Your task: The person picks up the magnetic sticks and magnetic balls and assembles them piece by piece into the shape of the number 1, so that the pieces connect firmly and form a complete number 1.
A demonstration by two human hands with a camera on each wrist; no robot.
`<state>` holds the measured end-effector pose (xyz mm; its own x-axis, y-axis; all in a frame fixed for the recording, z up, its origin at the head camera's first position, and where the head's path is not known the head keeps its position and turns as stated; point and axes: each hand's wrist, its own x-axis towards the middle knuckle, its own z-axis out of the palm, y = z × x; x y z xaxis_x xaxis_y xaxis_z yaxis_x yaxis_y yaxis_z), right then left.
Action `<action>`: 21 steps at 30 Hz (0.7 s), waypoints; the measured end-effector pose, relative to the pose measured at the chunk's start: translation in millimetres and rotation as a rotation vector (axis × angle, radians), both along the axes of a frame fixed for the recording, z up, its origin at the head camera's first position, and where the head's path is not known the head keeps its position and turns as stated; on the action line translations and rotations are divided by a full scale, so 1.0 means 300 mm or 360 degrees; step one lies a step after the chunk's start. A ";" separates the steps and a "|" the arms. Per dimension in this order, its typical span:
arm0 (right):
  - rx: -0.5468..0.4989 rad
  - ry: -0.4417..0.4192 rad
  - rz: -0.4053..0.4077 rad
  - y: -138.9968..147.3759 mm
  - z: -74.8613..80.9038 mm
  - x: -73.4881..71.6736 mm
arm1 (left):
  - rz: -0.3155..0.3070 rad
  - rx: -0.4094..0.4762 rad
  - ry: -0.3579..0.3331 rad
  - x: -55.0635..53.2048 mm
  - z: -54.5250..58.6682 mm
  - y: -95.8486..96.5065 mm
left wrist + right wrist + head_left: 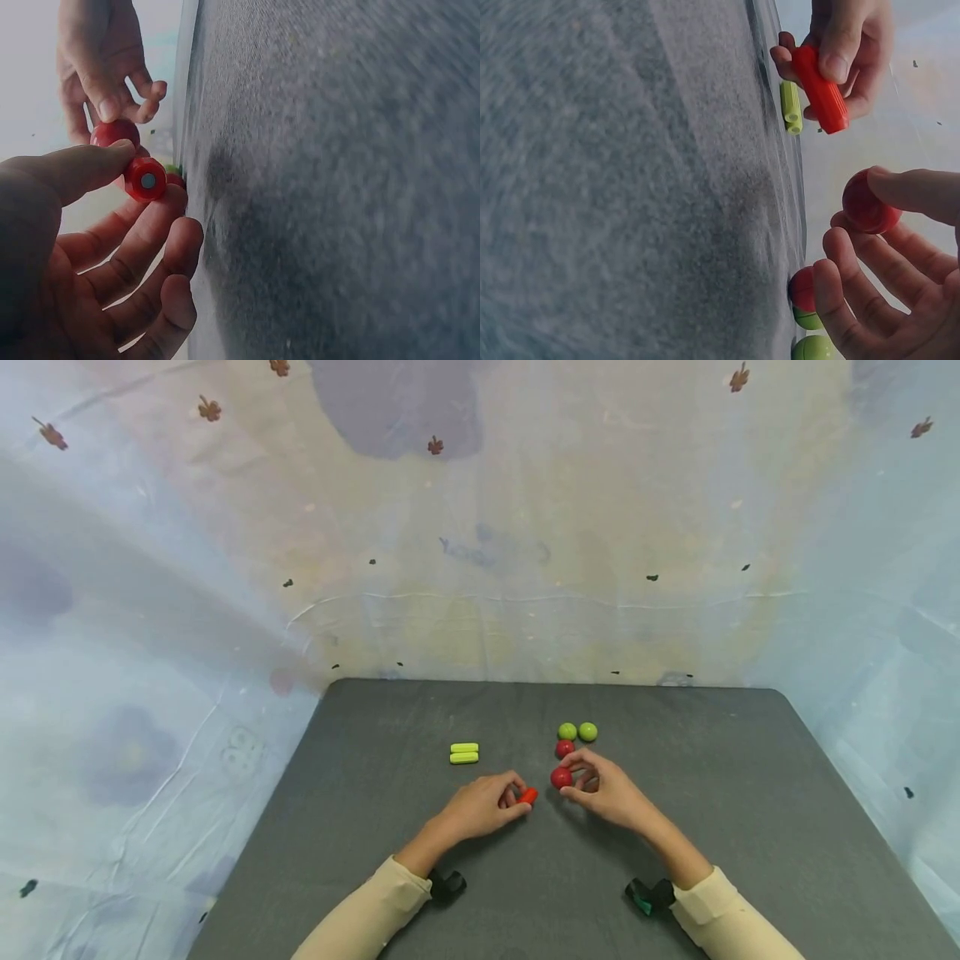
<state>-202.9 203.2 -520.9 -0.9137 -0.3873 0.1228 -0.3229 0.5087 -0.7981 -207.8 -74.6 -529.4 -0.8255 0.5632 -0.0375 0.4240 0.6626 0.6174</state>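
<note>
My left hand (483, 803) pinches a short ribbed red rod (529, 796) between thumb and fingers. In the left wrist view the end of the red rod (137, 191) faces the camera, with a pale grey disc at its centre. A shiny red ball (561, 777) sits in the pinch of my right hand (611, 793), a little to the right of the rod. The right wrist view shows this red ball (866, 202) apart from the red rod (821, 90), both held above the table. A second red ball (565, 749) lies just beyond my right fingertips.
Two green balls, a left one (567, 732) and a right one (588, 732), lie behind the second red ball. Two yellow-green rods (463, 758) lie side by side beyond my left hand. Patterned sheets (487, 635) rise around the dark grey table (360, 710).
</note>
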 end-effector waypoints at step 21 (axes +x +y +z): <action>-0.0092 -0.0006 0.0081 -0.009 -0.004 0.015 | -0.0035 0.0012 0.0026 -0.003 0.009 0.065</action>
